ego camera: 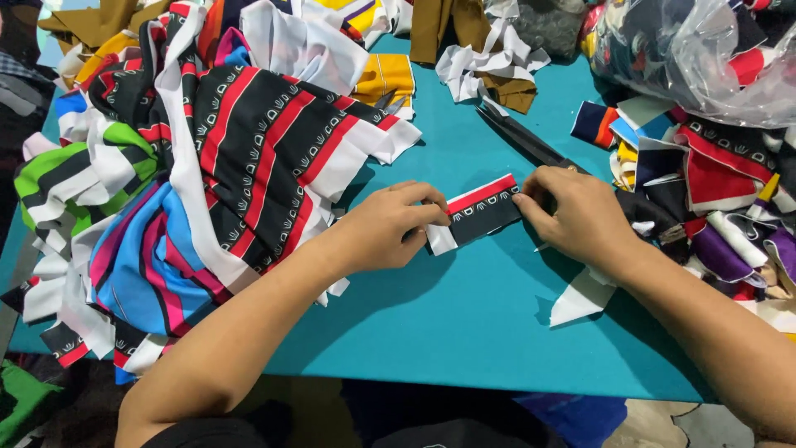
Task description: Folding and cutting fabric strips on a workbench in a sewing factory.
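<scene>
A small black fabric strip point(481, 212) with a red edge and white pattern lies on the teal table point(464, 315). My left hand point(390, 226) pinches its left end, fingers curled over the white corner. My right hand point(576, 214) pinches its right end. The strip is stretched flat between both hands. Black scissors point(531, 143) lie just behind my right hand, their handle hidden under it.
A big heap of striped cloth point(207, 166) fills the left side. Fabric scraps point(713, 199) pile up at the right, under a clear plastic bag point(705, 50) of pieces. Brown and white scraps point(489, 58) lie at the back. A white offcut point(580, 299) rests near my right wrist.
</scene>
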